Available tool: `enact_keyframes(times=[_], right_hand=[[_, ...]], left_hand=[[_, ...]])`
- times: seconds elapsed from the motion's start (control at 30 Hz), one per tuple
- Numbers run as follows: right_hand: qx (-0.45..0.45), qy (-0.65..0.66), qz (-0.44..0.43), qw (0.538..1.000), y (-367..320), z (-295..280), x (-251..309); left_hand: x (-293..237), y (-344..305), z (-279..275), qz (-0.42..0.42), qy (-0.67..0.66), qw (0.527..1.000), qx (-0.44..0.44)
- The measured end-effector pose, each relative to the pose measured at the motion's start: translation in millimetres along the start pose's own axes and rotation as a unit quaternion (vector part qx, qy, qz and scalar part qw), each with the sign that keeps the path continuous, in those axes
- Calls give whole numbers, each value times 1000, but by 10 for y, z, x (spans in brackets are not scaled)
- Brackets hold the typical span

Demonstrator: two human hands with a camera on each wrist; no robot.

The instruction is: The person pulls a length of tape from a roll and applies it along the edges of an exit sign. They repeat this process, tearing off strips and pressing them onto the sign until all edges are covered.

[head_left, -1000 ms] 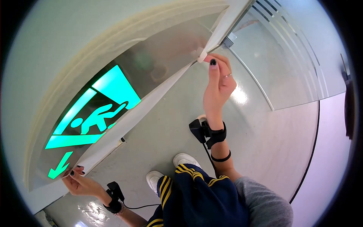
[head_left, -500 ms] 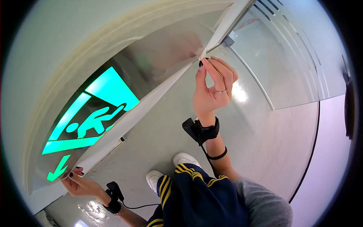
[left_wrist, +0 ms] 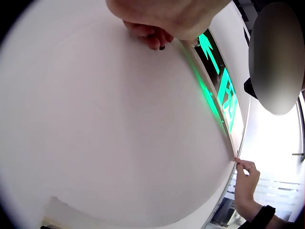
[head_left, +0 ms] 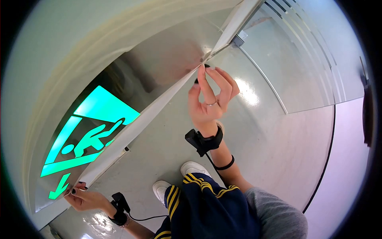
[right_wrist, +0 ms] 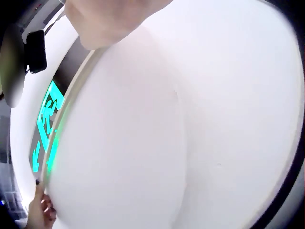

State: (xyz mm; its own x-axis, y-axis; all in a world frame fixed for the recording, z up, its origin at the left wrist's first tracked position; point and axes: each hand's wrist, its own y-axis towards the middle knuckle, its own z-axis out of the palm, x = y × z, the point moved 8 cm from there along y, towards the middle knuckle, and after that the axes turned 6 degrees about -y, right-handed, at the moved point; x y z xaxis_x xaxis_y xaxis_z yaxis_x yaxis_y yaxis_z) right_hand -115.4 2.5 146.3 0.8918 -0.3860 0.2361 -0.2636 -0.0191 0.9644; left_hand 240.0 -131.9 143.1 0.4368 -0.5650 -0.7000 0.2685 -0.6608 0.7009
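Note:
A lit exit sign (head_left: 89, 139) with a green running figure and arrow hangs in front of me, its dark glossy face tilted in the head view. At its lower left corner my left hand (head_left: 89, 200) pinches the edge between thumb and fingers. My right hand (head_left: 209, 105) reaches up to the sign's long pale edge (head_left: 157, 101), farther along to the right. Its fingertips touch that edge, while the thumb stands apart below. In the left wrist view the same right hand (left_wrist: 245, 179) meets the sign's far end. Each wrist camera's own hand is partly cut off.
A white wall (left_wrist: 114, 129) fills much of both wrist views beside the sign. To the right stands a glass door (head_left: 302, 71) with frosted stripes and a metal fitting (head_left: 238, 40). Below are a glossy floor (head_left: 159, 135) and my white shoes (head_left: 195, 169).
My right hand has slid left and slightly down along the edge, and its thumb has come away from the fingertips. The green picture appears lower and farther left. My left hand keeps its grip.

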Motion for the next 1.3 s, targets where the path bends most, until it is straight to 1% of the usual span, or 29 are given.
enact_keyframes(times=[0.07,0.1,0.17,0.2,0.27,0.3,0.37,0.5,0.57,0.6,0.63,0.67,0.7,0.73,0.8,0.83,0.87,0.9,0.93,0.97,1.0,1.03,1.1,1.13,1.2,1.23,1.27,1.3], right_hand=[[63,54,-32,996,2,4,9],[63,55,-34,996,-3,18,6],[69,126,-7,990,32,83,1],[69,127,-7,990,44,113,13],[157,143,-42,976,41,310,120],[155,143,-41,977,56,318,142],[154,203,12,967,81,346,122],[156,234,-4,959,176,355,121],[112,365,22,924,99,351,61],[112,366,22,924,54,363,30],[87,357,44,929,15,334,-78],[67,349,68,932,-27,324,-177],[119,276,4,954,-55,311,-149],[123,281,6,952,-88,307,-80],[242,191,27,951,-223,449,72],[244,199,30,949,-234,464,123],[238,185,43,953,-231,476,202],[232,174,59,955,-242,496,287],[235,186,62,952,-248,504,419],[236,190,80,949,-256,475,531],[228,206,109,945,-159,406,472],[230,211,129,941,-55,423,448],[264,267,146,915,-38,500,719],[268,269,151,913,-28,506,801],[300,319,102,893,-43,529,1118],[262,335,73,902,-607,195,1357],[273,437,-48,856,-680,88,1645],[273,525,-170,788,-758,-97,1899]], left_hand=[[23,-4,-8,0,1,1000,0],[30,-7,-11,1,2,1000,0],[69,-20,-28,-3,-7,1000,-3],[77,-23,-30,-6,-16,1000,-1],[136,-22,-65,-4,-15,1000,1],[135,-16,-62,-1,-14,1000,4],[109,-15,-55,-1,-5,1000,1],[95,-49,-57,-22,7,1000,-7],[172,-45,-98,-25,-6,1000,-6],[197,-38,-103,-29,-16,999,-8],[185,-32,-114,-28,-16,999,-11],[172,-18,-67,-30,-20,999,17],[152,-14,-30,-31,-23,998,45],[143,-4,-31,-32,-16,998,43],[188,-14,4,-75,-9,995,64],[157,-13,31,-76,-16,994,80],[203,-23,-6,-79,-9,994,72],[288,-46,-26,-103,-17,992,77],[345,-48,-30,-125,-26,988,81],[325,-49,1,-125,-48,987,84],[23,-32,54,-101,-33,991,79],[-195,42,229,-111,-45,988,95],[-200,144,353,-140,-71,981,111],[-271,181,428,-140,-64,982,113],[-307,254,521,-187,-85,973,102],[143,-156,177,-177,-138,969,103],[134,-198,212,-189,-150,963,122],[26,-245,329,-202,-163,955,140]])
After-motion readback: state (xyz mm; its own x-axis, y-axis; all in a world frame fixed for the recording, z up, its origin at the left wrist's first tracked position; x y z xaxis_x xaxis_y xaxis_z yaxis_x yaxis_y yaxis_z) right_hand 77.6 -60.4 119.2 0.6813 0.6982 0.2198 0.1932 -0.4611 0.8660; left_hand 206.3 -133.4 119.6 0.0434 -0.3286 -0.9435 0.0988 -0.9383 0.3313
